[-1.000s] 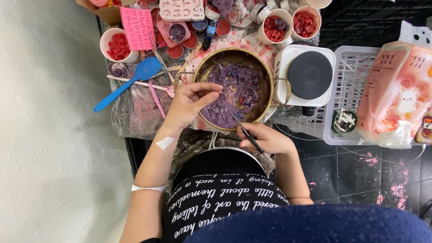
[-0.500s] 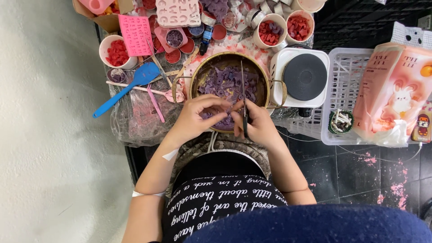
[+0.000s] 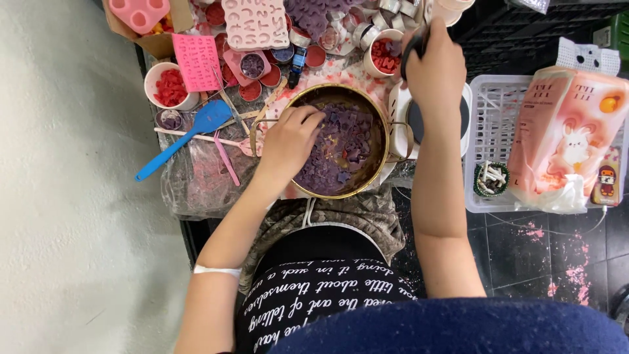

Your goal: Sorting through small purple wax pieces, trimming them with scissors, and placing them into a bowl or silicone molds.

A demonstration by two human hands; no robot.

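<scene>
Left hand [image 3: 288,141] in pot [image 3: 373,118] of purple pieces [image 3: 344,147].

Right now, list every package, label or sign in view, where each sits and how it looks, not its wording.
Soft pink pouch: lying in the white basket at right, with a cartoon rabbit and an orange spot.
Small red-and-yellow packet: at the pouch's right edge, partly hidden.
Brown cardboard box: top left, open, holding a pink mould.

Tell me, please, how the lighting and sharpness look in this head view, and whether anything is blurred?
Head view: even, soft light, no harsh shadows or glare. The brass bowl and purple pieces are sharp, as is the left hand. The right hand is slightly motion-softened; the dark thing in its grip cannot be identified.
</scene>
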